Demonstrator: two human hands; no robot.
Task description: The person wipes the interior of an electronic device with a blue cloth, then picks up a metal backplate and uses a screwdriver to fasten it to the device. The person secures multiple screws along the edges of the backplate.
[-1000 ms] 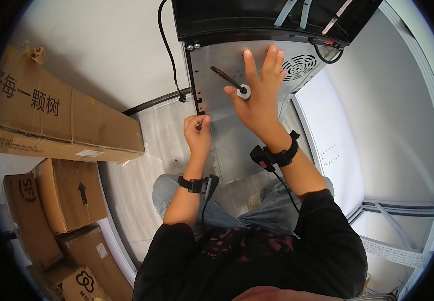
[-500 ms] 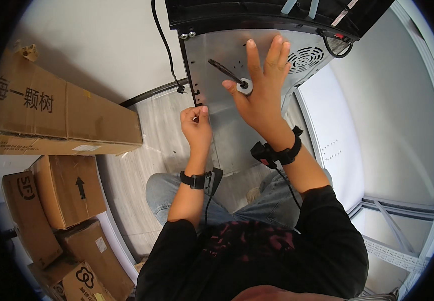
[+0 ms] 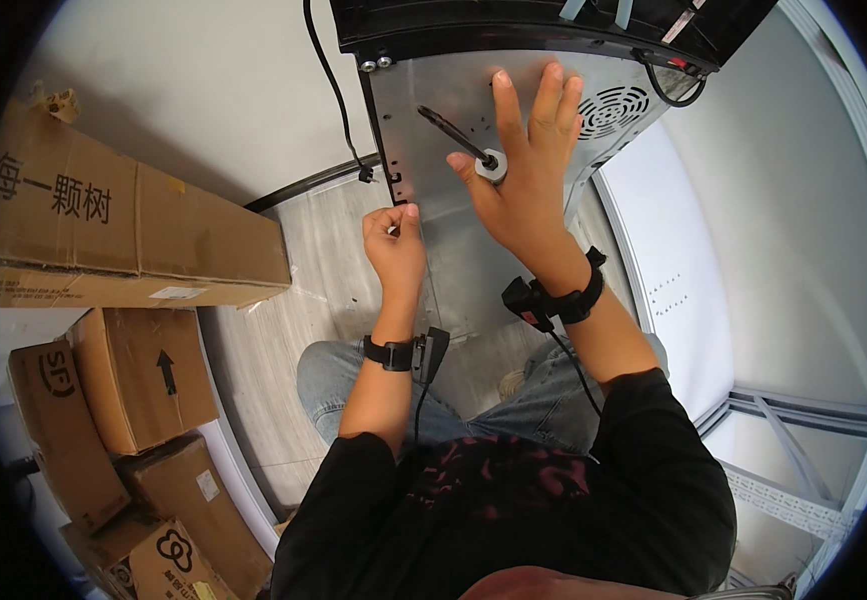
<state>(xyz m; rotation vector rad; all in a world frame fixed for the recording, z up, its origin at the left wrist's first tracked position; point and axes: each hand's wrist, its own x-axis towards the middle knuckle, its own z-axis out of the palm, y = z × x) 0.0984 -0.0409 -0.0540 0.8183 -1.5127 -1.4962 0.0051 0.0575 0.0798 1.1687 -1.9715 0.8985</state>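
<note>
My left hand (image 3: 393, 245) is closed in a pinch at the left edge of a grey metal panel (image 3: 463, 245); whatever lies between its fingertips is too small to make out. Across the upper part of the panel rests my right hand (image 3: 523, 170), fingers stretched out. A screwdriver (image 3: 458, 135) is held in the crook between thumb and index finger, its dark shaft pointing up and left. Its pale handle (image 3: 491, 167) is partly hidden under the hand. The panel belongs to a black-framed appliance (image 3: 513, 30) with round vent slots (image 3: 611, 112).
Cardboard boxes (image 3: 143, 225) stand on the left, several more stacked (image 3: 158, 380) below them. A black power cord (image 3: 328, 80) hangs beside the appliance, its plug (image 3: 365, 175) near the floor (image 3: 298, 260). White panels and a metal frame (image 3: 793, 410) line the right side.
The whole view has shifted slightly. Both hands keep nearly the same places on the panel, and the screwdriver stays in my right hand.
</note>
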